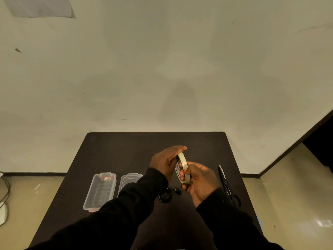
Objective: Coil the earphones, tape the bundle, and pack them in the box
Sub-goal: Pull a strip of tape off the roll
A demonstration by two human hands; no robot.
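Both hands on tape roll, mid-frame above table.
Box and lid lower left; left hand and right hand both closed around tape; earphones coiled below; scissors right.

Tape roll: red printed lettering on the white inner core, partly covered by fingers and too blurred to read. Scissors: small markings on the black blades, not legible. No other text, numbers or signs can be read.
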